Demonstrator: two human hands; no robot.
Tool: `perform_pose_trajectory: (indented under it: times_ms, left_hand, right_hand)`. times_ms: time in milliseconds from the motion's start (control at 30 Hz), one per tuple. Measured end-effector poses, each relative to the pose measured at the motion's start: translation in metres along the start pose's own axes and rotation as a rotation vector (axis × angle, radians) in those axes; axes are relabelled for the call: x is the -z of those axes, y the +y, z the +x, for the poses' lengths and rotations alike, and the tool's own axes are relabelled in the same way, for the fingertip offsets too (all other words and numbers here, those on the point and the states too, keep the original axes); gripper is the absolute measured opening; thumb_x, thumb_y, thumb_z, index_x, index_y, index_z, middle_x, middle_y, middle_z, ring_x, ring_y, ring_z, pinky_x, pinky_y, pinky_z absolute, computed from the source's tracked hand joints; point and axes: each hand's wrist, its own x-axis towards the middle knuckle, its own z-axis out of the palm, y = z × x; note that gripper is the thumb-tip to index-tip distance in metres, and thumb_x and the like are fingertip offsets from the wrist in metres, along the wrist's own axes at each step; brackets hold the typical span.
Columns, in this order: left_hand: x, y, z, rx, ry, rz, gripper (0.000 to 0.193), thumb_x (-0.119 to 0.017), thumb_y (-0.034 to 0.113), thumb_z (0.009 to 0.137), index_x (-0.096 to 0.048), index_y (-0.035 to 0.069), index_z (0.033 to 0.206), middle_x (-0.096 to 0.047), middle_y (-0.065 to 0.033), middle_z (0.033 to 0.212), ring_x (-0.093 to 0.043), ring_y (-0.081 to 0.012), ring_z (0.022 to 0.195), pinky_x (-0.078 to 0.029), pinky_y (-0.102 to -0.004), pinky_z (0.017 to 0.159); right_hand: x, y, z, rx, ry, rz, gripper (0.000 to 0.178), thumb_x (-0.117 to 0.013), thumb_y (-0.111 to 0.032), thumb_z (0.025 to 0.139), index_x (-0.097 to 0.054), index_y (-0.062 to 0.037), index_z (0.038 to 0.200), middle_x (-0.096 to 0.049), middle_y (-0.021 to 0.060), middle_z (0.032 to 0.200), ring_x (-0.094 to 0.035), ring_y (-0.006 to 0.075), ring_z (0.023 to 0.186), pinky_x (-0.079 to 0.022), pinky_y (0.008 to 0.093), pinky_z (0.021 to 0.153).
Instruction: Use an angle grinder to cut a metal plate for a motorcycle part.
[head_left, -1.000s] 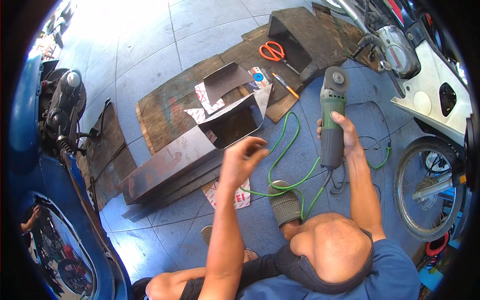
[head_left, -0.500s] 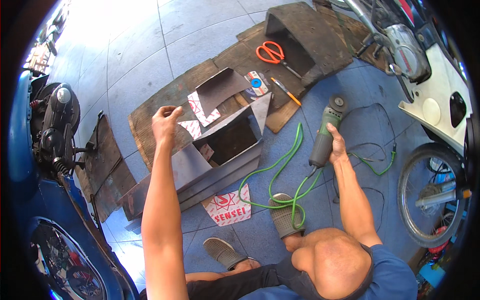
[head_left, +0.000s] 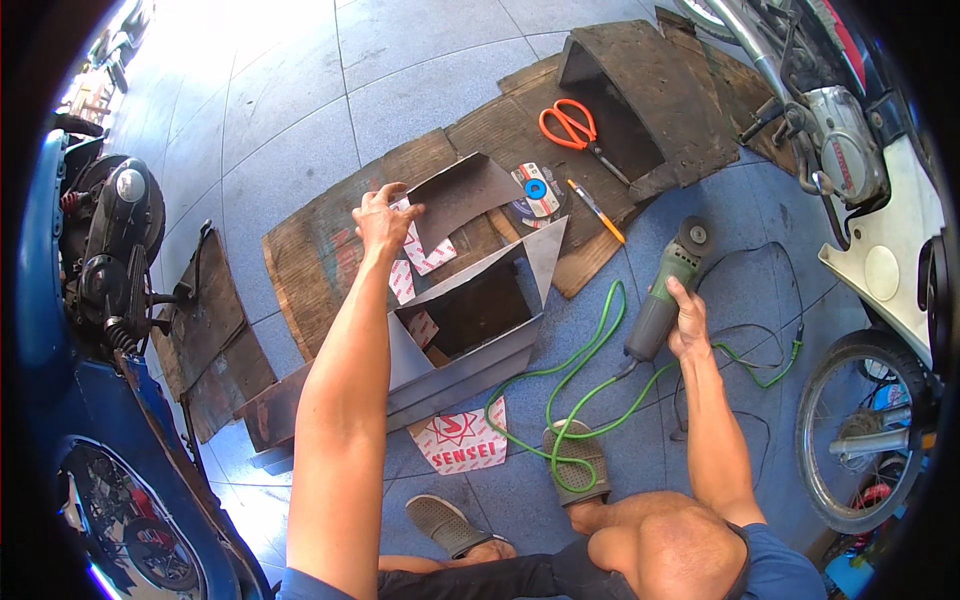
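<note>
My right hand [head_left: 687, 318] is wrapped round the body of a green and grey angle grinder [head_left: 664, 295]. Its disc points away from me, and a green cord trails from its rear. My left hand [head_left: 382, 222] reaches over the wooden boards with fingers apart, at the left edge of a dark bent metal sheet [head_left: 462, 198]; whether it touches the sheet I cannot tell. Below the sheet, white-and-red patterned pieces [head_left: 432, 256] lie on the wood. Between my arms sits a grey angular metal box [head_left: 455, 367] with an open top.
Orange-handled scissors [head_left: 568, 125], cutting discs [head_left: 540, 192] and an orange pen [head_left: 597, 212] rest on the boards [head_left: 330, 240]. A dark metal housing [head_left: 655, 95] stands beyond. Green cord [head_left: 560, 370] loops near my feet. Motorcycles flank both sides, including a wheel [head_left: 865, 430].
My left hand has moved right to the bent sheet, its fingers spreading from a closed pose. The grinder stays in my right hand. The whole view has shifted slightly.
</note>
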Motion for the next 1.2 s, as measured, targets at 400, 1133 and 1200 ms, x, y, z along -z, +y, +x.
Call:
perform_pose_trajectory:
  times_ms: [400, 1133, 1200]
  left_hand:
    - [-0.023, -0.016, 0.014, -0.133, 0.113, -0.148, 0.023, -0.084, 0.029, 0.081, -0.081, 0.018, 0.101, -0.076, -0.0059, 0.106, -0.059, -0.0334, 0.112, -0.043, -0.0499, 0.103]
    - [0.008, -0.012, 0.019, 0.249, -0.179, -0.821, 0.034, -0.083, 0.011, 0.082, -0.075, -0.001, 0.112, -0.068, -0.0048, 0.084, -0.049, -0.0107, 0.062, -0.039, -0.0322, 0.056]
    - [0.014, -0.016, 0.017, 0.350, -0.232, -0.951, 0.036, -0.084, 0.010, 0.080, -0.075, -0.001, 0.112, -0.069, -0.0056, 0.084, -0.051, -0.0124, 0.062, -0.042, -0.0334, 0.057]
  right_hand:
    - [-0.022, -0.009, -0.008, 0.002, 0.083, -0.005, 0.043, -0.078, -0.030, 0.094, -0.061, -0.0008, 0.121, -0.065, 0.0069, 0.100, -0.065, 0.0188, 0.085, -0.056, 0.0365, 0.077]
    - [0.003, 0.011, -0.029, 0.132, 0.388, -0.384, 0.070, -0.082, -0.032, 0.091, -0.056, 0.0192, 0.131, -0.065, 0.0254, 0.127, -0.063, 0.0280, 0.116, -0.047, 0.0353, 0.103]
    - [-0.003, 0.013, -0.036, 0.149, 0.438, -0.427, 0.068, -0.082, -0.034, 0.090, -0.059, 0.0162, 0.130, -0.067, 0.0212, 0.124, -0.062, 0.0254, 0.114, -0.047, 0.0348, 0.102]
